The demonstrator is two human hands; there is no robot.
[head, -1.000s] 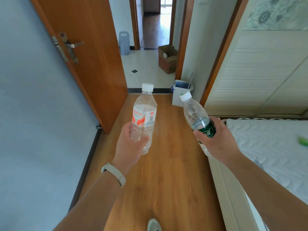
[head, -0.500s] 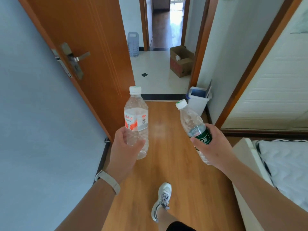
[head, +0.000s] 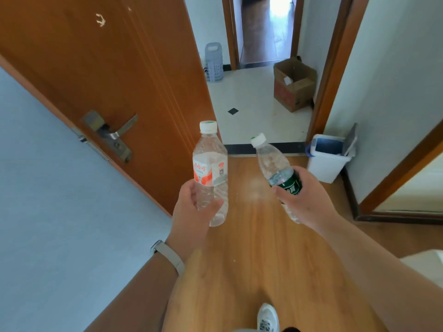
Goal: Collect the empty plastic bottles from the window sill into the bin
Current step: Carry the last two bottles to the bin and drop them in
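Holding one bottle in each hand, the person stood on the brown wooden floor (head: 251,255) in the head view. The left hand (head: 194,212), in the middle of the frame, had its fingers and thumb curled round the lower half of a clear plastic bottle with a red and white label (head: 209,164). That bottle stood almost upright. The right hand (head: 304,197), a bit right of the middle, had its fingers wrapped round a clear plastic bottle with a dark green label (head: 273,161), right on the label. This one leaned toward the upper left. Its white cap was near the other bottle but not touching it.

Both bottles looked empty, so I think they were very light. The plastic looked thin and squashy, and a hard squeeze would likely dent it. It was smooth too, so it could slip. The best place to hold was round the middle, with a soft grip.

The small white plastic bin with a blue bag inside (head: 323,167) sat on the floor at the right of the frame, against the white wall. Its top was open. It was near the right hand but apart from it, and no bottle was in it yet.

An orange-brown wooden door (head: 119,68) filled the upper left. A brown cardboard box (head: 293,85) and a grey plastic basket (head: 213,63) stood on white tiles at the top.
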